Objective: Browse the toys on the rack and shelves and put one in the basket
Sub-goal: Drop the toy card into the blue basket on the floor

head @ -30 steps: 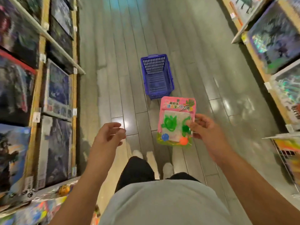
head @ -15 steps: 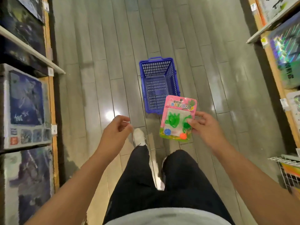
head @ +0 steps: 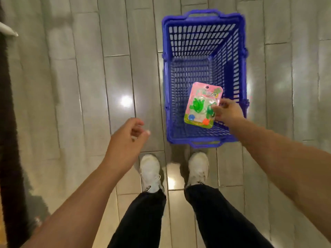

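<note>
A blue plastic basket [head: 204, 42] with slotted walls stands on the floor [head: 71, 86] of pale grey planks, a little right of the middle of the view, its far handle at the top and its near handle just beyond the person's feet. The right hand [head: 226, 113] reaches out over the near right part of the basket and pinches a toy pack [head: 200, 106] by its right edge, thumb and fingers curled onto the card. The pack is a pink card with a hang hole at its far end and some printed characters near the top; under a clear blister it shows green shapes, a small blue ball and a small orange ball along a yellow-green strip at the near end. It is tilted slightly, far end leaning right, and it hangs inside the outline of the basket's rim; whether it touches the bottom grid cannot be told from this angle. Nothing else shows in the basket. The left hand [head: 128, 140] hovers to the left of the basket, apart from it, over the floor, with the fingers loosely curled and the thumb near the fingertips, holding nothing. Below the hands are two white shoes [head: 150, 172] side by side, toes pointing at the basket's near handle, and dark trousers [head: 143, 217]. A dark shelf edge [head: 7, 122] runs down the far left side, too blurred to read. Bright spots of light glare off the planks.
</note>
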